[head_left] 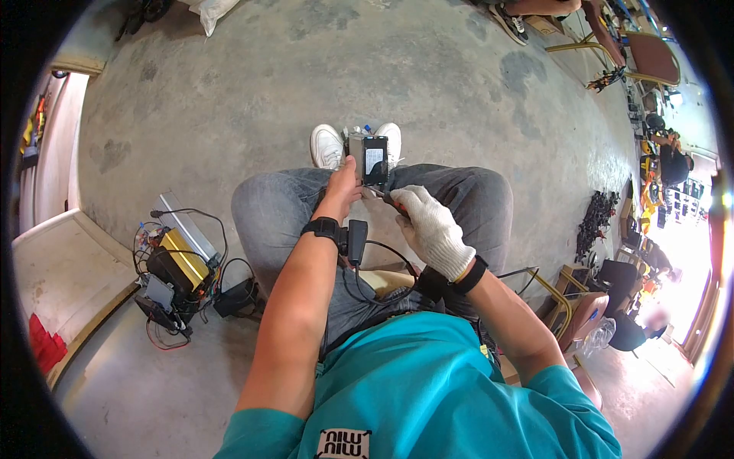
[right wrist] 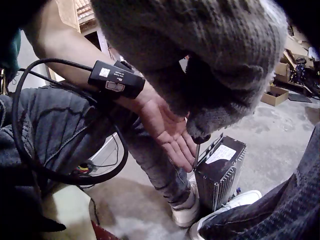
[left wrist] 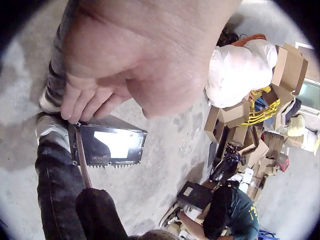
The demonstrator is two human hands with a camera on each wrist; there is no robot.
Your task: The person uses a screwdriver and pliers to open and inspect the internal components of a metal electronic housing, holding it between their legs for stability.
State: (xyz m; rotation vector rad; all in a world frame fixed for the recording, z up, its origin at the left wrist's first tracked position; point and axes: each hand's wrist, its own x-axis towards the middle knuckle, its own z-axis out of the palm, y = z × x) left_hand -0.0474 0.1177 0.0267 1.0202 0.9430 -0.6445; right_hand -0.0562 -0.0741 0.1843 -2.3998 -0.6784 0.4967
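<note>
A black metal box with cooling fins along its sides and a white label [head_left: 375, 162] stands between the shoes. My bare left hand [head_left: 344, 183] lies against its side; in the right wrist view the palm faces up and the straight fingers [right wrist: 181, 150] reach to the box's edge. In a knitted white glove, my right hand [head_left: 432, 229] grips a screwdriver [left wrist: 100, 212] by its dark handle. The screwdriver's shaft [left wrist: 83, 159] crosses the box face, its tip at a corner near my left fingertips. Gloved fingers hide most of the handle in the right wrist view.
Electronics with a gold case [head_left: 186, 256] and tangled cables sit on the floor at left, beside a pale board [head_left: 76, 260]. A black cable [head_left: 382, 246] loops from my left wrist unit. Chairs [head_left: 654, 57] and another person [left wrist: 232, 212] are farther off, near cardboard boxes [left wrist: 290, 70].
</note>
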